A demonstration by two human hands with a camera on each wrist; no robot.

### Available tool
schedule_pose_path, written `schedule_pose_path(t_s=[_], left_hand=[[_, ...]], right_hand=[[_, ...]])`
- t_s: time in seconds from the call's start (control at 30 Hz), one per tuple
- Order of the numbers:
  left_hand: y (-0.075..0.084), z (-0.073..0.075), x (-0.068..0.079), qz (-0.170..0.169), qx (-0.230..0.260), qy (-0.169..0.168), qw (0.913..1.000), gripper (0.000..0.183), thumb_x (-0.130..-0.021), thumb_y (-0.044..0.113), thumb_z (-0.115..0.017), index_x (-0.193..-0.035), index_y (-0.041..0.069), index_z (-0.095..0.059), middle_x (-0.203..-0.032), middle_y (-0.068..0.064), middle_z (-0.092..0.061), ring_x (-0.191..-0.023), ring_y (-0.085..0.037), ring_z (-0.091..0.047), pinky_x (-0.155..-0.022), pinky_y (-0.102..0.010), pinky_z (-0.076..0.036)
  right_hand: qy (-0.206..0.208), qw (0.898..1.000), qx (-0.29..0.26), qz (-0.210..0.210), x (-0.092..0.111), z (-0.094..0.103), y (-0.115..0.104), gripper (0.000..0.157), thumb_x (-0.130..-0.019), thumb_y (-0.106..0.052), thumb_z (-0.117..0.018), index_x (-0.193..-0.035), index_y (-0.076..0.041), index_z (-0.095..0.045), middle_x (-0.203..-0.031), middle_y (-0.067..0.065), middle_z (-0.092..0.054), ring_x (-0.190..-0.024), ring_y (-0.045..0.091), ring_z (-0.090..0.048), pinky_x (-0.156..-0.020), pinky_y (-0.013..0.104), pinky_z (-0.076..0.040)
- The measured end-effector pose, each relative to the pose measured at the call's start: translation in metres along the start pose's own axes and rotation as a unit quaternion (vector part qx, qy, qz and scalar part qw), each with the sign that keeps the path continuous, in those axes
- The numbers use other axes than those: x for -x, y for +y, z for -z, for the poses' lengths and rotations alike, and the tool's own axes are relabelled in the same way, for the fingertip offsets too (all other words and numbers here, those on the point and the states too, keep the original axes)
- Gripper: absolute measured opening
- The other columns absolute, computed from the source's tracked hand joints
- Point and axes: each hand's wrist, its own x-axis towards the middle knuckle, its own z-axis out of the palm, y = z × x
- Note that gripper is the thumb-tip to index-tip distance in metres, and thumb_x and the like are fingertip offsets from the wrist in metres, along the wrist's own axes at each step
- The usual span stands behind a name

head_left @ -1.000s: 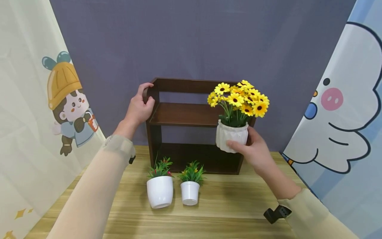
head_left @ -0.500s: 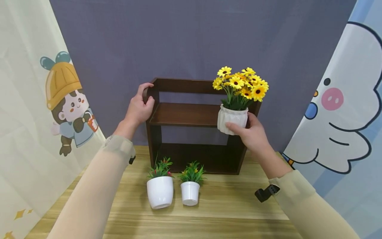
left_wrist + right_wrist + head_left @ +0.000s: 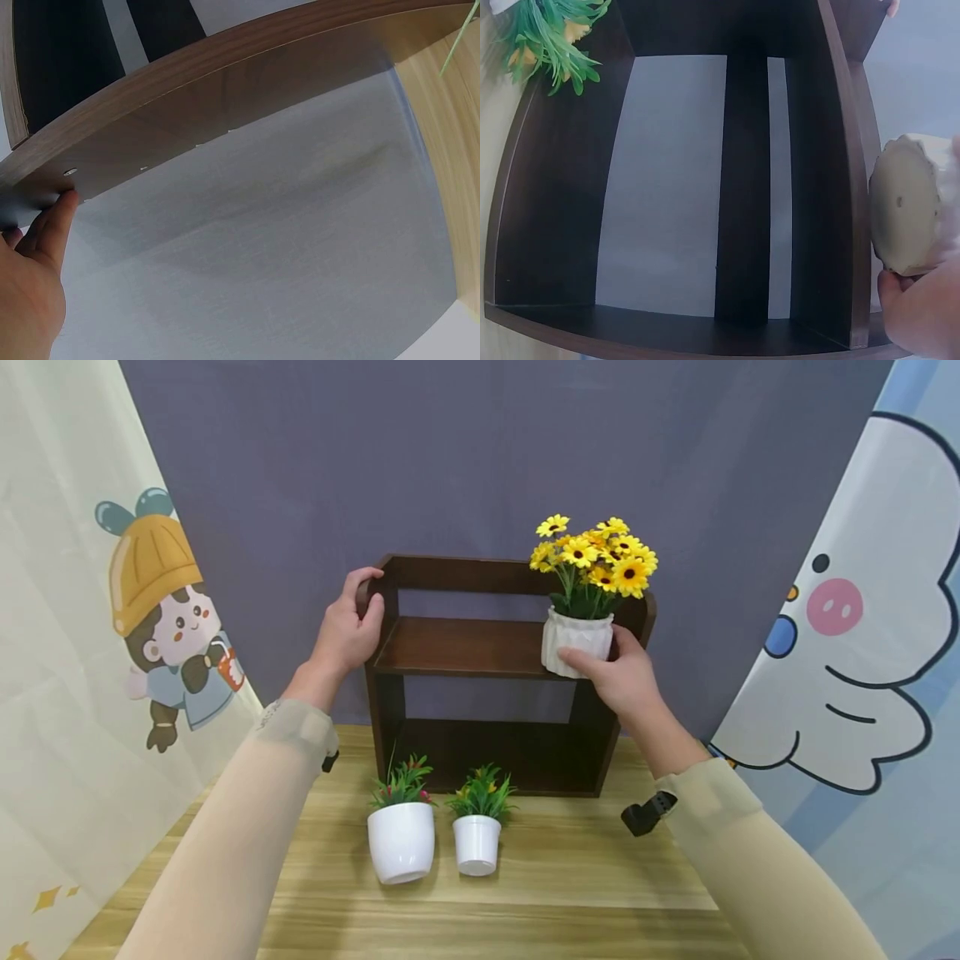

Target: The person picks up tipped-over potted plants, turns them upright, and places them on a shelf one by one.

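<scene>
My right hand [image 3: 628, 675] grips a white ridged flowerpot [image 3: 566, 633] of yellow daisy-like flowers [image 3: 592, 556], thumb across its front. The pot is upright at the right end of the upper board [image 3: 457, 645] of a dark brown wooden shelf [image 3: 491, 575]. In the right wrist view the flat base of the pot [image 3: 906, 206] faces the camera, close over the board's front edge. At the shelf's upper left corner, my left hand [image 3: 345, 631] holds the side panel between thumb and fingers. The left wrist view has its fingers [image 3: 56, 232] against the panel's outer face.
On the wood-grain table [image 3: 555, 893], in front of the shelf, lean two more white pots with green plants: a larger pot [image 3: 401, 843] at left and a smaller pot [image 3: 477, 845] beside it. A grey curtain [image 3: 465, 452] hangs behind, with printed cloths at both sides.
My right hand has raised the flowerpot from before the lower compartment, then brought it slightly left and down to the upper board. The left hand has kept its hold on the side panel.
</scene>
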Motion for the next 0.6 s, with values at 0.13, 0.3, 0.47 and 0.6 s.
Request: schedule_pose_path(t_s=[0.13, 0.3, 0.47, 0.6], left_hand=[[0.004, -0.002, 0.001, 0.002, -0.003, -0.001, 1.0000, 0.045, -0.115, 0.039, -0.041, -0.160, 0.032, -0.041, -0.078, -0.012, -0.050, -0.065, -0.030, -0.049, -0.066, -0.042, -0.044], [0.006, -0.002, 0.001, 0.002, -0.004, 0.000, 1.0000, 0.045, -0.115, 0.039, -0.042, -0.160, 0.033, -0.041, -0.077, -0.012, -0.051, -0.064, -0.030, -0.050, -0.064, -0.042, -0.045], [0.005, -0.002, 0.001, 0.002, -0.006, -0.001, 1.0000, 0.046, -0.115, 0.039, -0.041, -0.160, 0.033, -0.041, -0.077, -0.013, -0.052, -0.064, -0.029, -0.050, -0.065, -0.041, -0.045], [0.005, -0.001, 0.002, 0.003, -0.008, -0.001, 1.0000, 0.046, -0.115, 0.038, -0.040, -0.161, 0.032, -0.040, -0.073, -0.010, -0.049, -0.062, -0.028, -0.048, -0.064, -0.041, -0.044]], right_hand=[[0.006, 1.000, 0.000, 0.001, -0.005, 0.002, 0.003, 0.105, -0.092, -0.052, -0.086, -0.171, -0.010, -0.031, -0.163, 0.016, -0.049, -0.142, 0.034, -0.052, -0.120, 0.054, -0.045], [0.016, 1.000, 0.013, 0.000, -0.011, 0.000, 0.008, 0.106, -0.091, -0.055, -0.087, -0.170, -0.010, -0.032, -0.162, 0.016, -0.051, -0.140, 0.035, -0.053, -0.119, 0.054, -0.046], [0.024, 0.999, 0.024, 0.006, -0.017, -0.002, 0.011, 0.105, -0.090, -0.054, -0.088, -0.169, -0.011, -0.035, -0.161, 0.015, -0.052, -0.140, 0.035, -0.055, -0.119, 0.055, -0.047], [0.029, 0.999, 0.044, 0.015, -0.020, -0.004, 0.011, 0.105, -0.090, -0.055, -0.087, -0.169, -0.010, -0.035, -0.162, 0.015, -0.053, -0.142, 0.035, -0.055, -0.120, 0.057, -0.047]])
